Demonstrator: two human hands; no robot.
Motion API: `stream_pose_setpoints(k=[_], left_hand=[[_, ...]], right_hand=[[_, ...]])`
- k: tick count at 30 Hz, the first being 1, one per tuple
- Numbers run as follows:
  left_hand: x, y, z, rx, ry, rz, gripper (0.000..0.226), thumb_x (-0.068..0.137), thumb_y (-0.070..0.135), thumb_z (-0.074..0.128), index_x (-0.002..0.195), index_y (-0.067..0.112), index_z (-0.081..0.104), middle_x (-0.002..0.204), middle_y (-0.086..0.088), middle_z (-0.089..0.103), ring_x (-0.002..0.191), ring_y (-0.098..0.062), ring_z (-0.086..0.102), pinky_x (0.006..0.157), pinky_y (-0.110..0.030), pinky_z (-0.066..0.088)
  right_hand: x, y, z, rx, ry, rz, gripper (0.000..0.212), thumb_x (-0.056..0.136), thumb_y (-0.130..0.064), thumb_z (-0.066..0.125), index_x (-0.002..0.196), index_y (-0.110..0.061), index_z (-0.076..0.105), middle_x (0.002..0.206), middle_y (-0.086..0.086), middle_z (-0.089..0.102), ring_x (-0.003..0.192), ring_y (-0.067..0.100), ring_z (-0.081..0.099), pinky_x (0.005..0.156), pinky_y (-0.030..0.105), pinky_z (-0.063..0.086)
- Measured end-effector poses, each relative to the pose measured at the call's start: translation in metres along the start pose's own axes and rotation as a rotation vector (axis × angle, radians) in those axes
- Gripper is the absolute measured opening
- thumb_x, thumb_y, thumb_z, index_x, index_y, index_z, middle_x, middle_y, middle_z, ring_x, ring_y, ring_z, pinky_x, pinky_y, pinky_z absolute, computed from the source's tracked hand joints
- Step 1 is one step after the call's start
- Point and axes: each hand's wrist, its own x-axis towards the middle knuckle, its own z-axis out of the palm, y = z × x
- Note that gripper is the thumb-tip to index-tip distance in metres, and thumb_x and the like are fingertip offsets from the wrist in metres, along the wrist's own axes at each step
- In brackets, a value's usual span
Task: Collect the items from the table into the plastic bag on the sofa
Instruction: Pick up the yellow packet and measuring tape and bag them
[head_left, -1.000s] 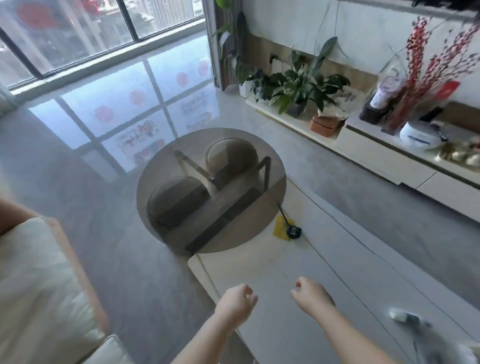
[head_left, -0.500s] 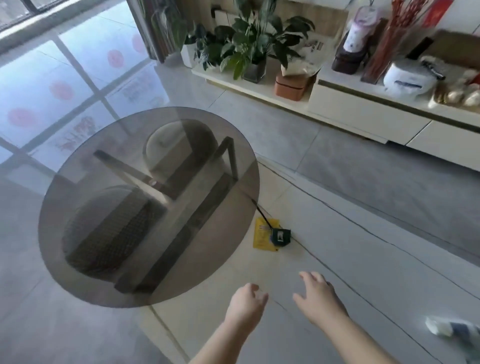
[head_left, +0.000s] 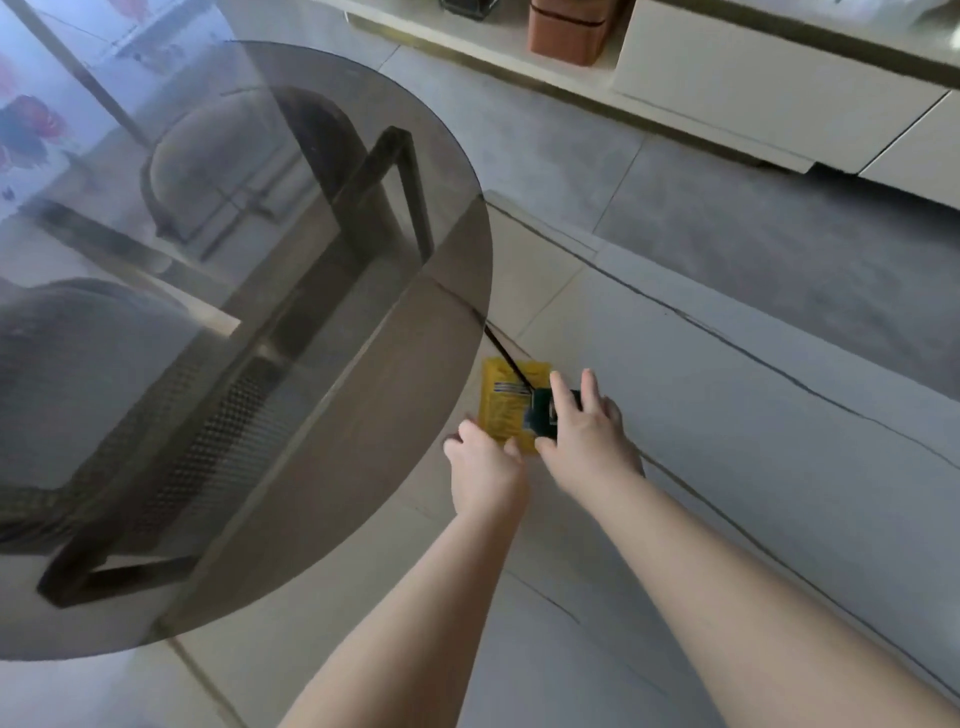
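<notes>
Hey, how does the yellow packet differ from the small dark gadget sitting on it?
The yellow packet is flat, bright and printed with small text; the dark gadget is blocky, dark green-black, with a thin black cord or antenna running from it. The packet lies underneath and is wider; the gadget sits on its right edge. The left hand reaches the packet's near edge; the right hand spreads over the gadget. Both rest on the pale table.

A round smoked-glass tabletop is seen at the left, overlapping a pale marble-look surface veined with thin dark lines. Through the glass, dark metal legs and two grey round stools are made out. Grey tiled floor is lit by daylight. A low cream cabinet is set along the far side, with a terracotta-coloured pot on its ledge.
</notes>
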Motion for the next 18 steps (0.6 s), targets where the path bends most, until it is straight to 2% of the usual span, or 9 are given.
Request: stream_pose_setpoints(k=[2,4,6,9,13,15,18], left_hand=[[0.010,-0.002,0.005,-0.030,0.025,-0.029,0.049,0.095,0.026,0.051,0.139,0.012,0.034,0.134,-0.014,0.042,0.116,-0.033,0.053,0.091,-0.041,0.045],[0.019,-0.005,0.007,-0.084,0.034,-0.044,0.039,0.093,0.026,0.055,0.127,0.011,0.044,0.125,-0.011,0.053,0.113,-0.031,0.056,0.088,-0.038,0.047],[0.025,-0.009,0.006,-0.103,0.018,-0.035,0.025,0.092,0.027,0.058,0.110,0.012,0.052,0.108,-0.007,0.062,0.102,-0.028,0.060,0.077,-0.032,0.046],[0.019,-0.019,0.004,-0.085,-0.028,0.010,0.016,0.089,0.028,0.060,0.094,0.016,0.052,0.086,0.001,0.058,0.086,-0.024,0.059,0.070,-0.030,0.045],[-0.005,-0.040,0.002,-0.104,-0.117,0.004,0.013,0.086,0.022,0.060,0.091,0.014,0.052,0.094,-0.008,0.064,0.088,-0.029,0.065,0.081,-0.044,0.056],[-0.023,-0.050,-0.003,-0.122,-0.133,-0.031,0.009,0.086,0.016,0.056,0.092,0.013,0.050,0.096,-0.009,0.063,0.090,-0.030,0.065,0.082,-0.046,0.056],[-0.057,-0.064,-0.019,-0.159,-0.113,-0.070,0.008,0.089,0.016,0.052,0.096,0.012,0.049,0.095,-0.007,0.063,0.091,-0.028,0.064,0.084,-0.045,0.055]], right_hand=[[0.008,0.002,0.010,0.005,-0.016,0.005,0.072,0.096,-0.029,0.048,0.150,-0.030,-0.001,0.159,-0.001,-0.011,0.145,0.031,0.005,0.106,0.045,0.036],[0.010,0.003,0.018,-0.002,-0.007,0.009,0.070,0.096,-0.027,0.049,0.150,-0.030,0.005,0.159,0.000,-0.005,0.144,0.029,0.012,0.105,0.043,0.036],[0.008,0.004,0.023,0.012,0.051,0.025,0.062,0.094,-0.025,0.053,0.145,-0.027,0.019,0.154,0.005,0.013,0.136,0.029,0.028,0.096,0.040,0.042],[-0.007,0.008,0.026,0.038,0.082,0.086,0.051,0.090,-0.025,0.059,0.134,-0.025,0.032,0.138,0.007,0.031,0.122,0.029,0.038,0.082,0.037,0.047],[-0.040,0.019,0.029,0.051,-0.039,0.107,0.056,0.087,-0.033,0.059,0.135,-0.024,0.030,0.133,0.009,0.034,0.118,0.029,0.043,0.082,0.037,0.047],[-0.061,0.022,0.026,0.084,-0.083,0.141,0.060,0.086,-0.040,0.057,0.136,-0.022,0.029,0.132,0.009,0.036,0.118,0.028,0.044,0.083,0.035,0.047],[-0.096,0.021,0.014,0.110,-0.113,0.160,0.055,0.083,-0.044,0.055,0.131,-0.022,0.037,0.127,0.007,0.040,0.116,0.027,0.046,0.085,0.033,0.046]])
